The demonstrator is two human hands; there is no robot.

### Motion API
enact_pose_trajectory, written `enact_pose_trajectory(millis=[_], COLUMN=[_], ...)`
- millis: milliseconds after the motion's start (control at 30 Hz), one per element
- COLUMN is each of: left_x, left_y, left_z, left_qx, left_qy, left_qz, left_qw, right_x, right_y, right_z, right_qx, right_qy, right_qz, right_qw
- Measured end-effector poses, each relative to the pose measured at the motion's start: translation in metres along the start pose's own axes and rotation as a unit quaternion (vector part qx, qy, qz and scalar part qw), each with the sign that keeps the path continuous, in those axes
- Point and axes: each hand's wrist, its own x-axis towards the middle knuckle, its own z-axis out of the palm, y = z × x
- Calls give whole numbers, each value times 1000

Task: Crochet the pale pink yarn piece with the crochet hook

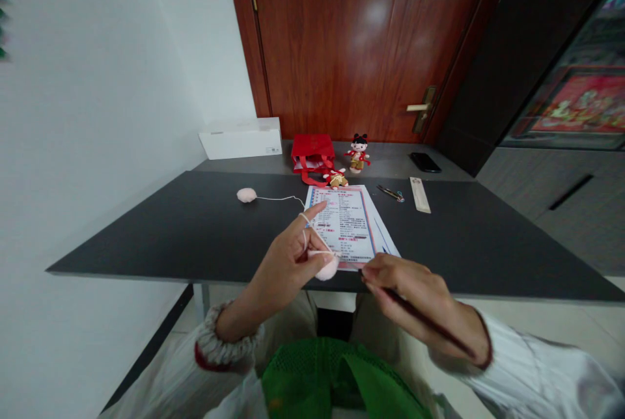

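My left hand (288, 259) pinches a small pale pink crochet piece (328, 268) between thumb and fingers, its index finger stretched out with yarn looped around it. From that finger a strand leads back to a pale pink yarn ball (247, 195) on the left of the table. Wrapped around a crochet hook with a dark handle (424, 318) is my right hand (410, 292); the thin hook end points left at the crochet piece. Below both lies a printed pattern sheet (349, 224), partly hidden by my hands.
On the dark table (195, 237) stand a white box (241, 139), a red bag (312, 149) and a crocheted doll (359, 153). A doll's body (336, 178) lies by the bag. Farther right are small scissors (390, 193), a pale packet (420, 196) and a black phone (424, 162).
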Motion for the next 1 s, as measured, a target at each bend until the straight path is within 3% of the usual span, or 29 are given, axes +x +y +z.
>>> enact_pose_trajectory(millis=[67,100,133,200,267,300,367,400,500,567,633,733,833,900,933,1000], left_x=[2,4,5,8,10,11,13,14,14,11,8,3,3,5,6,7], left_y=[0,0,-1,-2,-4,-5,-8,-10,-12,-12,-12,-12,-13,-13,-13,-15], left_z=[-1,-1,-2,-2,-3,-4,-5,-5,-2,3,9,16,17,15,14,11], left_qx=[-27,-33,-35,-25,0,14,41,48,45,35,31,17,4,-7,-8,4], left_qy=[-17,-25,-29,-36,-37,-34,-25,-19,2,28,60,79,78,68,68,84], left_qz=[-17,-25,-30,-32,-24,-18,-7,-3,2,4,10,22,27,24,24,30], left_qw=[999,999,999,999,999,999,999,999,999,999,998,997,997,997,997,996], right_x=[-1,-2,-2,-2,-2,-2,-2,-2,-2,-2,-2,-1,-3,-5,-6,-9], right_y=[-1,0,2,7,13,14,16,16,14,13,13,12,12,13,14,17], right_z=[-4,-4,-3,1,5,7,9,9,12,16,22,31,36,37,37,37], right_qx=[-82,-85,-67,8,70,77,25,-25,-182,-238,-239,-160,-46,-1,-1,-41], right_qy=[-50,-56,-47,-4,47,58,45,25,-12,-6,15,62,95,115,120,117], right_qz=[-119,-128,-100,25,133,152,92,20,-168,-192,-162,-101,13,91,100,38], right_qw=[988,986,992,1000,987,984,994,999,969,952,957,980,994,989,988,992])
